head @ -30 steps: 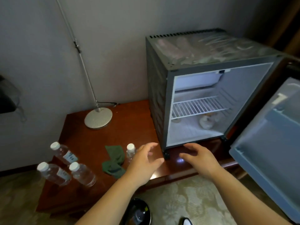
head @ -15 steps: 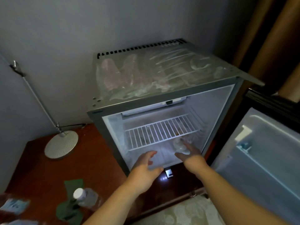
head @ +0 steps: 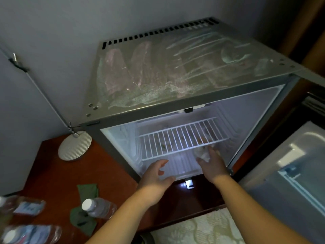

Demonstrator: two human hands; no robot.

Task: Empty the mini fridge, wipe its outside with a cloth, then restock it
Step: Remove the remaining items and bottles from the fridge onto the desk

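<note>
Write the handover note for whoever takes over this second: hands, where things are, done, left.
Left hand: open, empty, at the mini fridge's front lip.
Right hand: open, fingers at a pale crumpled item on the fridge floor, under the wire shelf; no grip yet.
Door open to the right.
On the wooden table: a water bottle lying on the green cloth; more bottles blurred at the left edge.
Done: bottles removed.
Left: take out the crumpled item, wipe the outside (top looks streaked), restock.
</note>
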